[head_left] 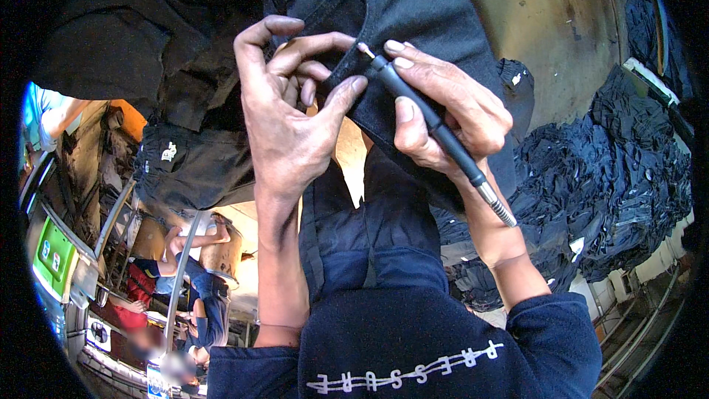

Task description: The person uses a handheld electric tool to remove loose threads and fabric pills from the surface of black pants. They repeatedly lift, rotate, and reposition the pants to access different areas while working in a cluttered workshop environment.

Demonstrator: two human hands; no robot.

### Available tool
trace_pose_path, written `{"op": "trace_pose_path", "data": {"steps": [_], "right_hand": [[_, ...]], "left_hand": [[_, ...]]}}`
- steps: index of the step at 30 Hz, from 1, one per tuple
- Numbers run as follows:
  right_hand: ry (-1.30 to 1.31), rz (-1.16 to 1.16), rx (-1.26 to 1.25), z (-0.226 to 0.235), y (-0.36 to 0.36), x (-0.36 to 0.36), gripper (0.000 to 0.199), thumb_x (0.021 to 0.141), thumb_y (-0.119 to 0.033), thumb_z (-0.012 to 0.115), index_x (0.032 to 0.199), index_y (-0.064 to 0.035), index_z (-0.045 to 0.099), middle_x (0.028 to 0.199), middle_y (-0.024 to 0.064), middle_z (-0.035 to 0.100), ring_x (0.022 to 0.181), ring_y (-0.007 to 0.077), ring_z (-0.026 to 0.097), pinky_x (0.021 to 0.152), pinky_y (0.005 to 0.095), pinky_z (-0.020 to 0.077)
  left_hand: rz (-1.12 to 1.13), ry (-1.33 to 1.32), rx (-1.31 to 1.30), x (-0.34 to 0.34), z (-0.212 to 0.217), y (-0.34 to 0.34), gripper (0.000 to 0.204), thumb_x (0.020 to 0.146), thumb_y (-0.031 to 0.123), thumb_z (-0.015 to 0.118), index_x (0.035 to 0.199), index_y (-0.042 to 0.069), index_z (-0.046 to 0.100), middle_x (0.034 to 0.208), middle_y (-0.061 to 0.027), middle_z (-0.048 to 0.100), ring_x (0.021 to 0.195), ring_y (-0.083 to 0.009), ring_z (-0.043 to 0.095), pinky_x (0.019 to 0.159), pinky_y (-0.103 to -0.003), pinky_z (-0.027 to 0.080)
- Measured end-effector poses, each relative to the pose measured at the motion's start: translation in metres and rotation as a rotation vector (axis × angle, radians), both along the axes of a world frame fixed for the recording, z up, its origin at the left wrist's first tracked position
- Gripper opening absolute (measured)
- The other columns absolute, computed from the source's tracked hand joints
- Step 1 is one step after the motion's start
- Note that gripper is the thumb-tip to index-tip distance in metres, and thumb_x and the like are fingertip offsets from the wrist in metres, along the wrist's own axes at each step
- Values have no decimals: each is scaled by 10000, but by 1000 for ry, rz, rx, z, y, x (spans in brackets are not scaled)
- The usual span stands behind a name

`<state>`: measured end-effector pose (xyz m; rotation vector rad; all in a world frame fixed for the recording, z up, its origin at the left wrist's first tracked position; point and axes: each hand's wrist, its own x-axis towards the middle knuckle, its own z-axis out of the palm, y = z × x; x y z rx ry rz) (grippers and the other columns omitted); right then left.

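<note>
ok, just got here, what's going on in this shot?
A person is working on a dark garment with both hands. The left hand holds an edge of the cloth between fingers and thumb. The right hand grips a black pen-shaped tool, its tip beside the left index fingertip; whether it touches the cloth is unclear. A heap of dark cloth lies to the right.

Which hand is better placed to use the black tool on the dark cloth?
Probably the right hand: it grips the black tool, pointing it toward the dark cloth, while the left hand holds the cloth's edge.
</note>
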<state>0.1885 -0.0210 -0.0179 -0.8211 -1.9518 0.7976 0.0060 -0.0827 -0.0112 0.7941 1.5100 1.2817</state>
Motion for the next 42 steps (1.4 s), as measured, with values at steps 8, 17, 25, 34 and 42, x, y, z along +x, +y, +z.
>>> {"op": "trace_pose_path", "data": {"steps": [8,17,25,34,42], "right_hand": [[-6,-33,-6,0,0,0,251,886,-63,747,1056,122,755,1018,310,796,1010,395,817,942,456,654],[-42,-47,-35,3,-1,1,267,884,-48,740,1086,124,763,1054,304,797,1029,375,815,966,433,646],[-48,-83,-45,3,-2,-1,267,877,-36,734,1093,118,767,1065,294,801,1030,363,816,959,415,644],[-66,-121,-15,2,-2,-2,273,888,-58,774,1109,102,769,1066,258,812,993,330,822,930,393,648],[-127,-183,-34,7,-4,-6,294,900,-80,792,1150,74,777,1081,221,819,981,308,819,905,375,645]], "left_hand": [[-15,21,-12,0,2,0,772,837,-62,900,1395,88,388,1275,-183,754,793,-33,553,696,-167,428],[-23,22,-19,2,3,0,737,838,-136,826,1354,97,354,1260,-98,762,850,-58,515,768,-174,440],[-20,19,1,3,1,-1,736,835,-132,819,1345,106,344,1292,-100,756,853,-65,487,778,-184,429],[-23,38,11,4,0,-1,729,837,-128,807,1337,110,334,1321,-93,752,840,-84,470,790,-192,426],[-61,151,28,3,1,1,725,833,-122,807,1335,106,335,1332,-80,751,830,-91,464,795,-195,427]]}}
